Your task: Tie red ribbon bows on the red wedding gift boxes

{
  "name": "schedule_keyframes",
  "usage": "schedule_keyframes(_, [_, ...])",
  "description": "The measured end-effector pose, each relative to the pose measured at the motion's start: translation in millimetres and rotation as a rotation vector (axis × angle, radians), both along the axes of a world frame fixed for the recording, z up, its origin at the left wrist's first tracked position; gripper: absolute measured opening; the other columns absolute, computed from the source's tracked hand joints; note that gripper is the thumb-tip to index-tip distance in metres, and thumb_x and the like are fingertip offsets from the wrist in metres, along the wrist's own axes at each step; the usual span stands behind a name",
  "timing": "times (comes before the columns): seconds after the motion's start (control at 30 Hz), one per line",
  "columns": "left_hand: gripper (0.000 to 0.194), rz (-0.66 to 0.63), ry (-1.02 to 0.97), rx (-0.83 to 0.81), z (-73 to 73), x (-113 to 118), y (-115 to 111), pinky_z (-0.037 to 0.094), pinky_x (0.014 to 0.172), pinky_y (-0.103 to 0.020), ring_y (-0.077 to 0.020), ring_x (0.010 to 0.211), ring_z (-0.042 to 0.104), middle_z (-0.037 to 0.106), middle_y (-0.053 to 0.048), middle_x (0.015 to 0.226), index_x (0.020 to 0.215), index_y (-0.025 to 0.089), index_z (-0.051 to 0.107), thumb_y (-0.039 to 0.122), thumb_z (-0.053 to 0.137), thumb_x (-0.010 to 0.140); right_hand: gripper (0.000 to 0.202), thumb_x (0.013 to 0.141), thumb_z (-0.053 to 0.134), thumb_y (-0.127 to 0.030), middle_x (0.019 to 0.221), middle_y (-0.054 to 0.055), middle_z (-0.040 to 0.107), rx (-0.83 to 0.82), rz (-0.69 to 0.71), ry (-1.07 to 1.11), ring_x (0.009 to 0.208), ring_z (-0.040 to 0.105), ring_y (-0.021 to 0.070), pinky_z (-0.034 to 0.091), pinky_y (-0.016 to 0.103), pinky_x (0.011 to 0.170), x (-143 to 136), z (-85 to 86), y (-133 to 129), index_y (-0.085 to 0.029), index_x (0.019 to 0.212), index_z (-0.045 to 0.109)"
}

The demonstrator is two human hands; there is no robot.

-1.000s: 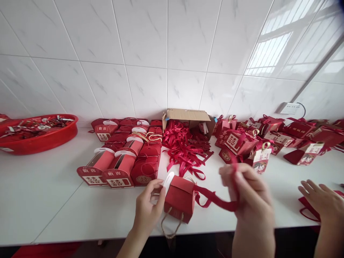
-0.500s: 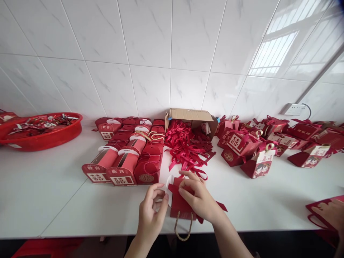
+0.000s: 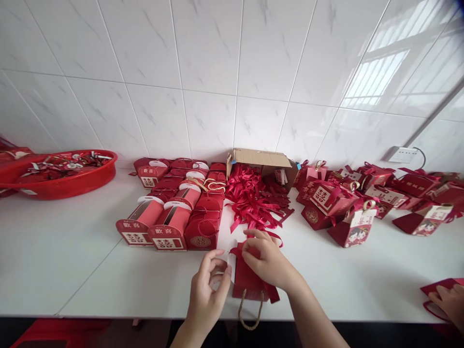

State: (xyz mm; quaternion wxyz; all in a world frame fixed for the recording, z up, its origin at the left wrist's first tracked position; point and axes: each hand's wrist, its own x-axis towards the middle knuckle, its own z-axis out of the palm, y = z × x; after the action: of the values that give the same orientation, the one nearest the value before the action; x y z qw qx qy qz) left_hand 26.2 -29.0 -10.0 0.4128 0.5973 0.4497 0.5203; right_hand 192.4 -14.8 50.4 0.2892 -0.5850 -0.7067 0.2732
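Note:
A red gift box (image 3: 246, 282) lies on its side near the table's front edge, its twisted rope handle (image 3: 250, 326) hanging toward me. My left hand (image 3: 212, 285) is at the box's left end, thumb and curled fingers closed at the white flap (image 3: 232, 270). Over the top of the box, my right hand (image 3: 266, 256) pinches a red ribbon (image 3: 235, 251) between thumb and forefinger. Another dark red ribbon end (image 3: 272, 294) sticks out on the right side of the box. The fingers partly cover the ribbon and flap.
Rows of red boxes (image 3: 168, 232) stand to the left. Behind my hands, a cardboard box (image 3: 259, 157) spills red ribbons (image 3: 253, 208). Finished-looking boxes (image 3: 351, 227) cluster right; a red basin (image 3: 76, 183) holds wrapped items. Another person's hand (image 3: 451, 299) touches a red box at far right.
The view has shifted slightly, moving things rightward. My hands stay at the box with small finger movements; the ribbon end on its right now hangs lower. The other person's hand shifted.

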Motion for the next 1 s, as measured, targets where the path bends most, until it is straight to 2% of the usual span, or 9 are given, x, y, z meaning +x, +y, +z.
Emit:
schedule_keyframes(0.2, [0.026,0.050,-0.040,0.012,-0.4,4.2,-3.0,0.052,0.059,-0.023,-0.0135,0.063,0.063,0.062,0.001,0.073,0.104,0.021,0.051,0.035,0.058,0.084,0.016,0.077,0.052,-0.018,0.116,0.008,0.063,0.010,0.017,-0.072,0.113,0.054,0.0305,0.038,0.049,0.094,-0.2,3.4,4.0,-0.021,0.069,0.064])
schedule_keyframes(0.33, [0.027,0.006,-0.004,0.030,-5.1,0.9,-0.8,0.053,0.058,-0.023,-0.0138,0.062,0.063,0.063,0.001,0.073,0.106,0.021,0.050,0.034,0.058,0.084,0.014,0.075,0.054,-0.017,0.112,0.008,0.066,0.044,0.033,-0.051,0.110,0.057,0.0295,0.040,0.045,0.091,2.9,3.5,3.2,-0.021,0.066,0.064])
schedule_keyframes(0.6, [0.026,-0.021,0.033,0.081,-12.1,-2.3,1.4,0.054,0.058,-0.022,-0.0135,0.065,0.064,0.063,0.000,0.076,0.110,0.022,0.050,0.028,0.057,0.086,0.017,0.080,0.054,-0.021,0.116,0.008,0.065,0.079,0.040,-0.062,0.108,0.058,0.0291,0.037,0.048,0.094,0.3,0.1,5.8,-0.022,0.069,0.067])
schedule_keyframes(0.67, [0.028,-0.014,0.039,0.093,-12.2,-2.0,1.8,0.056,0.061,-0.023,-0.0149,0.071,0.065,0.064,-0.003,0.083,0.112,0.021,0.052,0.028,0.057,0.086,0.018,0.080,0.053,-0.022,0.116,0.008,0.065,0.080,0.049,-0.068,0.110,0.058,0.0293,0.036,0.048,0.096,-1.3,0.5,6.1,-0.022,0.069,0.068])
schedule_keyframes(0.73, [0.033,-0.025,0.065,0.102,-11.3,-1.9,2.2,0.058,0.063,-0.025,-0.0167,0.079,0.067,0.066,-0.008,0.100,0.119,0.021,0.054,0.029,0.055,0.087,0.018,0.080,0.054,-0.022,0.115,0.008,0.065,0.086,0.053,-0.073,0.111,0.057,0.0295,0.036,0.048,0.097,-2.8,1.3,5.8,-0.022,0.069,0.069])
schedule_keyframes(0.83, [0.040,-0.054,0.154,0.117,-8.3,-2.4,2.6,0.060,0.064,-0.027,-0.0197,0.088,0.069,0.061,-0.014,0.124,0.128,0.022,0.053,0.030,0.053,0.089,0.019,0.081,0.055,-0.025,0.117,0.008,0.064,0.075,0.047,-0.070,0.113,0.056,0.0305,0.036,0.049,0.097,-3.9,2.1,4.8,-0.023,0.071,0.070])
schedule_keyframes(1.0, [0.044,-0.041,0.326,0.171,-9.4,-11.3,3.4,0.059,0.082,-0.034,-0.0258,0.110,0.064,0.062,-0.014,0.129,0.130,0.020,0.055,0.035,0.053,0.088,0.021,0.087,0.054,-0.037,0.132,0.009,0.053,0.141,-0.071,0.096,0.126,0.045,0.0300,0.034,0.050,0.102,9.8,-3.5,-2.0,-0.025,0.091,0.070])
